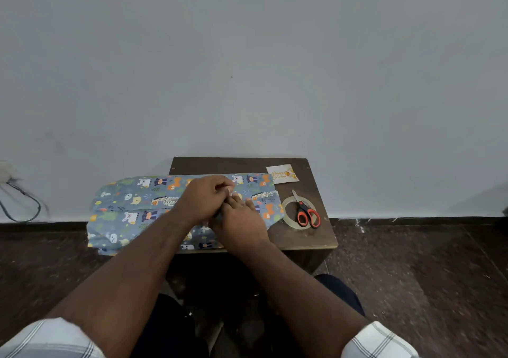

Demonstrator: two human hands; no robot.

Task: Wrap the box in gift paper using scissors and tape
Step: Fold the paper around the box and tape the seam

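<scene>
**Both hands meet on top of the paper**

The worktop (299,234) holds the paper (129,206), folded over what must be the box. It lies long from 9 to 3 o'clock. The left hand (203,201) curls, its fingers (224,183) pinching something small, maybe tape. The right hand (239,223) lies flat on the fold. At 3 o'clock, nearer the right hand, the scissors (308,213) lie across the tape roll (287,214). A card (283,174) sits at 1 o'clock.

Small dark wooden counter (302,236), centre frame, against wall. On it: gift paper (129,206) overhanging left edge; tape roll (286,214) with scissors (306,213) across it, right; birthday card (283,174), upper right corner.
</scene>
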